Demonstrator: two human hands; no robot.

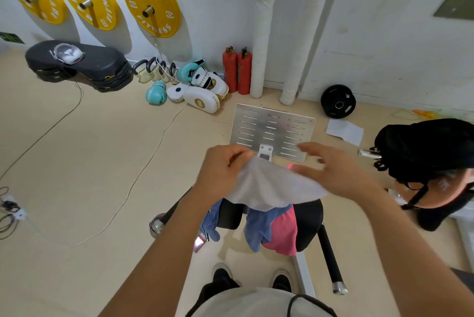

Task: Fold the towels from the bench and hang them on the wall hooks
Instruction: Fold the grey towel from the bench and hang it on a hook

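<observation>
Three yellow weight plates on the wall read "RADE FITNESS" around their rims. Down by the skirting, white boxing pads carry gold lettering, seemingly "GINDPAL", though it is too small to be sure. Over the black bench both arms reach forward. A white towel hangs between the hands above a blue towel and a pink towel draped on the bench. The left hand pinches the white towel's corner, fingers curled; the right hand lies on its far edge, fingers spread and blurred.
</observation>
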